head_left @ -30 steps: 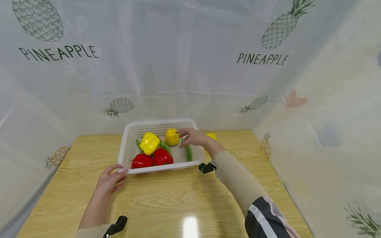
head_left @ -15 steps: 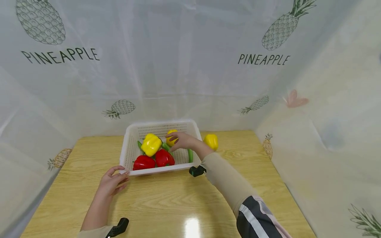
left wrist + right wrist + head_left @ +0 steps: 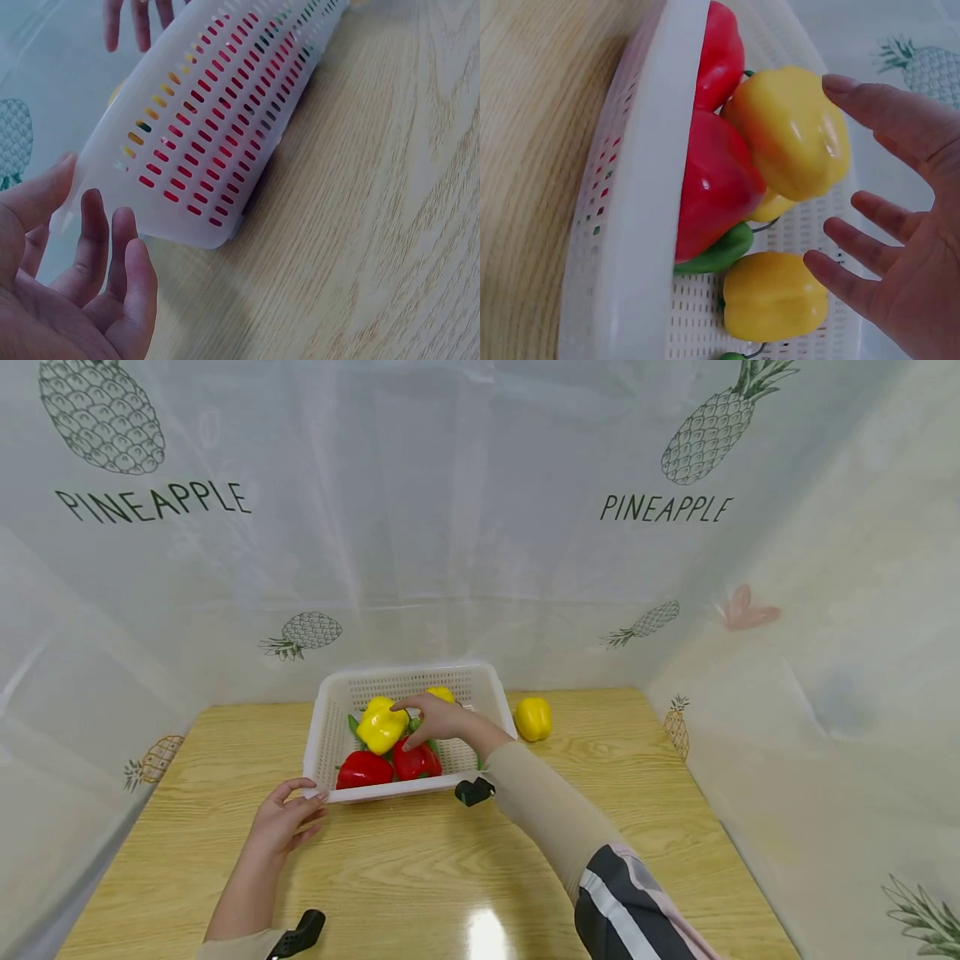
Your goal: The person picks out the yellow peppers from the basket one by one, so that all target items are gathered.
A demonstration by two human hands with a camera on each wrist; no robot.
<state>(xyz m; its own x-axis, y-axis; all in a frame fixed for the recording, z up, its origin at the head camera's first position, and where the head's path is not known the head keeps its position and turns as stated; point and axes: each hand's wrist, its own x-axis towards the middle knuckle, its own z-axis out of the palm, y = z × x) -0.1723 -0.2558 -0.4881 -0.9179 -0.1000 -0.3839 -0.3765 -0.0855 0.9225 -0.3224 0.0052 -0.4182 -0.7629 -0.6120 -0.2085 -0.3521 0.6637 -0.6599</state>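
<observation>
A white plastic basket (image 3: 327, 739) holds bell peppers and green chili peppers. With thumb and finger, my left hand (image 3: 279, 828) pinches the rim at its front left corner. My right hand (image 3: 444, 718) hovers over the basket, fingers spread and holding nothing. It is nearest a yellow bell pepper (image 3: 791, 135), its thumb close to that pepper; contact cannot be told. Two red bell peppers (image 3: 365, 770) lie along the front. Another yellow bell pepper (image 3: 774, 296) sits at the back, partly hidden by the right hand in the head view. A green chili pepper (image 3: 724, 251) shows under a red one.
Outside the basket, a yellow bell pepper (image 3: 533, 719) stands on the wooden table (image 3: 405, 868) to the right. A pale curtain (image 3: 450, 543) printed with pineapples hangs right behind the basket and continues along the sides.
My right hand has moved left across the basket, from the right side to above the left yellow bell pepper. The yellow bell pepper outside has come into full view. My left hand stays at the corner.
</observation>
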